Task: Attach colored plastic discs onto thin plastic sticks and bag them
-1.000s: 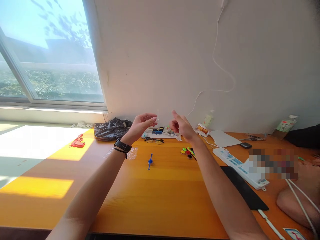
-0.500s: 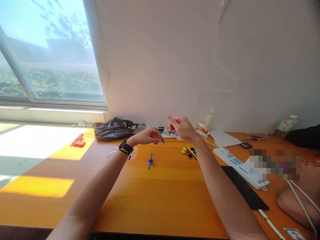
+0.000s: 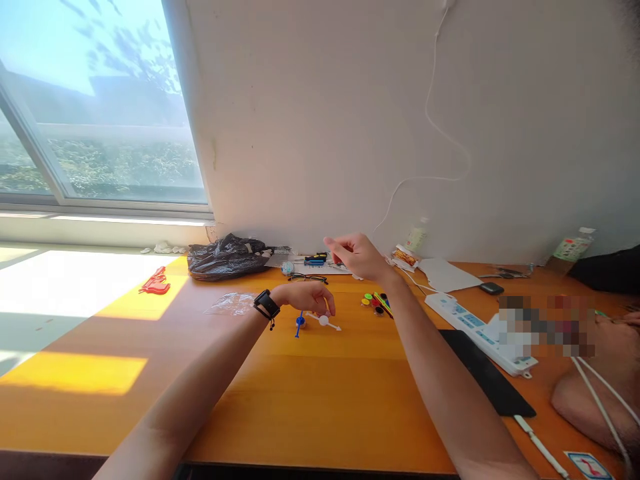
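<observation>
My left hand (image 3: 307, 297), with a black watch on its wrist, hovers low over the orange table (image 3: 320, 400). Its fingers are loosely bent and hold nothing. A small white spinning-top piece (image 3: 325, 321) lies on the table just under its fingertips, and a blue one (image 3: 300, 323) lies right beside it. My right hand (image 3: 358, 256) is raised above the back of the table. Its fingers are pinched together and the forefinger points left. What it pinches is too small to make out.
At the back lie a black plastic bag (image 3: 227, 257), glasses (image 3: 307, 277), small tools and coloured pieces (image 3: 377, 303). A white power strip (image 3: 475, 327), a black pad (image 3: 487, 373) and another person's arm (image 3: 590, 407) are on the right. A red toy (image 3: 156, 283) lies left.
My left hand came down from chest height to the table and let go of the white piece, which now lies beside the blue one. My right hand moved slightly left.
</observation>
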`<action>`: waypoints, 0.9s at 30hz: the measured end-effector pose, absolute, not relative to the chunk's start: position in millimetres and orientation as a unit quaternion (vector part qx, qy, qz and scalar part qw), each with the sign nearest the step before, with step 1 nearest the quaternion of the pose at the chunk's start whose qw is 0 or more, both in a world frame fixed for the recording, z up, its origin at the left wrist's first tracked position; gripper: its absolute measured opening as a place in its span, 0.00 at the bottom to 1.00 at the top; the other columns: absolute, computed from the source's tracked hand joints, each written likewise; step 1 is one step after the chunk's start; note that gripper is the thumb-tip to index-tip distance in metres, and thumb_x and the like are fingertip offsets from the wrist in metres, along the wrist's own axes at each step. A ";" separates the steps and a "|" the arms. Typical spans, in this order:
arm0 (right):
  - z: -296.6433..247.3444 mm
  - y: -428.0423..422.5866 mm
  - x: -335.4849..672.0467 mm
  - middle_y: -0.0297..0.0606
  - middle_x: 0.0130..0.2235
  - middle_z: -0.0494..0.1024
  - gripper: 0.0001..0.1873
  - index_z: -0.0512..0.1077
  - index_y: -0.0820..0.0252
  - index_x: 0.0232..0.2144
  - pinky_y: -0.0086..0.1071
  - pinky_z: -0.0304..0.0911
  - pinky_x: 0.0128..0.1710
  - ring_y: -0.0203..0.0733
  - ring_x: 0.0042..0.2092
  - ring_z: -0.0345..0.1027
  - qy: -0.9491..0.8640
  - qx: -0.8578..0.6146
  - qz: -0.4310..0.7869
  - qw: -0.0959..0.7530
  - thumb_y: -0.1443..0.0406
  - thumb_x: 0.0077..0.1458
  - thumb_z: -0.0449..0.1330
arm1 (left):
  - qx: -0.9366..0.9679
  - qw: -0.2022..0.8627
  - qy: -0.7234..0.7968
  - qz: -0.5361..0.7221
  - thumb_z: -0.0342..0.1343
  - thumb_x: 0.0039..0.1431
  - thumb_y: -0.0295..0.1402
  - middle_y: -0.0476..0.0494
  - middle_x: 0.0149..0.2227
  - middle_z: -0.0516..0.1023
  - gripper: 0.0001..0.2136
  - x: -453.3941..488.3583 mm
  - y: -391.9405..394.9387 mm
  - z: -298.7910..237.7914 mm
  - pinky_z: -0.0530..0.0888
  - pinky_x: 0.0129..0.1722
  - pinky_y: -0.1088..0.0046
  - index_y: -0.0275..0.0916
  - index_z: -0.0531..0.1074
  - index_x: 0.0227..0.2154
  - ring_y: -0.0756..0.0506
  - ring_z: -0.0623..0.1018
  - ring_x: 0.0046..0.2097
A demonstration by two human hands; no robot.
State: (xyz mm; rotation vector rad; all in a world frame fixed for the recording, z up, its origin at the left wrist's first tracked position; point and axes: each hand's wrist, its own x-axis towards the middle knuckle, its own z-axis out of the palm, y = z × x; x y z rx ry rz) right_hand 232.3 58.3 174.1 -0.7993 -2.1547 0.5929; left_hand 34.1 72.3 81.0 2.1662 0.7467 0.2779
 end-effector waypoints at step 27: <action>174.8 58.6 232.1 0.35 0.24 0.68 0.42 0.72 0.60 0.22 0.32 0.54 0.30 0.36 0.28 0.60 -0.854 -0.323 0.239 0.330 0.36 0.69 0.43 | 0.873 0.310 0.376 -0.013 0.66 0.55 0.28 0.47 0.32 0.84 0.04 64.3 45.6 83.7 0.71 0.29 0.77 0.38 0.82 0.34 0.50 0.79 0.27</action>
